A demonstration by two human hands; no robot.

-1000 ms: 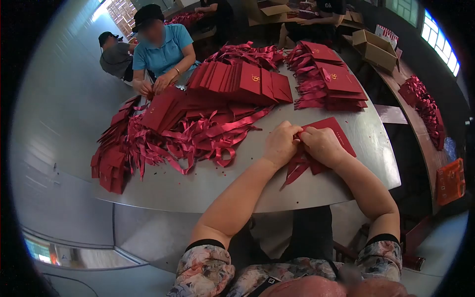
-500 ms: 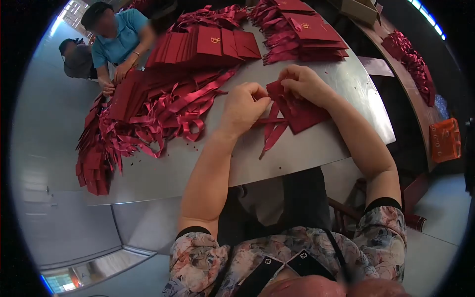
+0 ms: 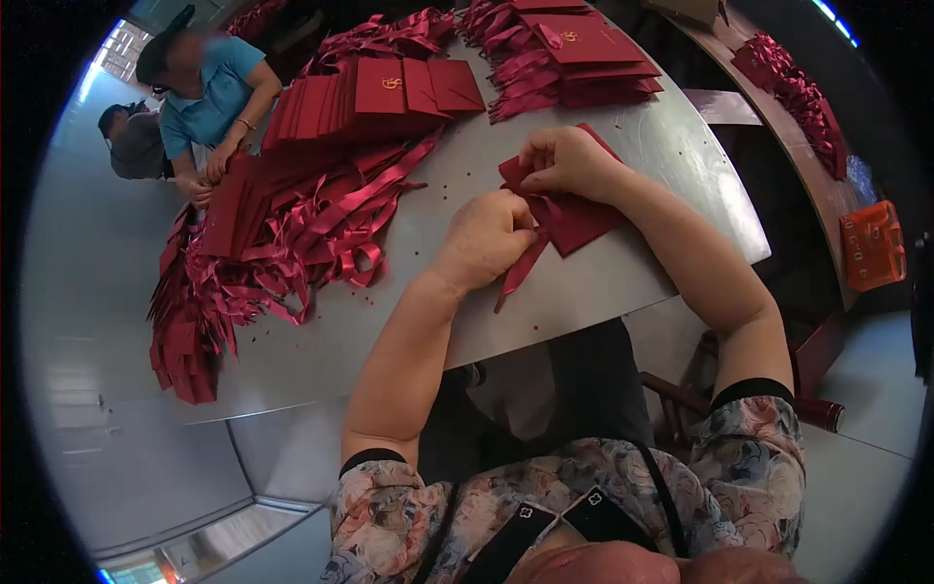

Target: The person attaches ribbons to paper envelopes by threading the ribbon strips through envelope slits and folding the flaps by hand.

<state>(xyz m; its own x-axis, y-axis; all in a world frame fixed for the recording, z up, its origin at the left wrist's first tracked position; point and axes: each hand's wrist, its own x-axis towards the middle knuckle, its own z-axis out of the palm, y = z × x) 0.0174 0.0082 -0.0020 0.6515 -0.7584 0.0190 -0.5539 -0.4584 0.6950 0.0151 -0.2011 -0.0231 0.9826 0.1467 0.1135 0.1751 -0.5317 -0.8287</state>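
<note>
A dark red paper bag lies flat on the metal table in front of me, partly covered by my right hand. My left hand is closed at the bag's left side, with a dark pink ribbon pinched in its fingers and its loose end hanging toward me. Over the bag's upper edge, my right hand is curled, thumb and fingers gripping at that edge. Whether it also pinches a bit of ribbon is hidden by the fingers.
Stacked red bags with ribbon handles fill the table's left and far side, and another pile lies behind. A co-worker handles bags at the left. An orange package sits on the right-hand bench.
My left hand has closed on the ribbon and drawn it slightly toward me. The right hand has shifted a little left along the bag's edge. The view has turned slightly.
</note>
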